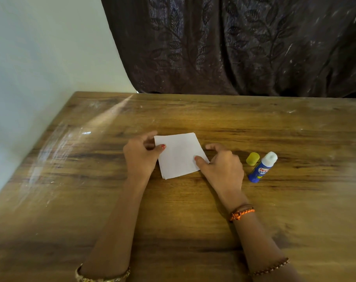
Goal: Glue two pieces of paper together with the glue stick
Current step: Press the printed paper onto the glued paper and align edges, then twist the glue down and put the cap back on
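Note:
Two white square papers [179, 154] lie stacked on the wooden table [193, 210], their edges slightly offset. My left hand [140, 155] pinches the stack's left edge, thumb on top and fingers curled behind. At the stack's right corner my right hand [222, 165] pinches too, its thumb pressed on the top sheet. To the right lies a blue glue stick [261, 167], uncapped, its white glue tip pointing away from me. Its yellow cap [252, 158] sits just left of the tip. Neither hand touches them.
A dark patterned curtain [234, 47] hangs behind the table's far edge. A pale wall [40, 58] runs along the table's left side. Bracelets circle both wrists.

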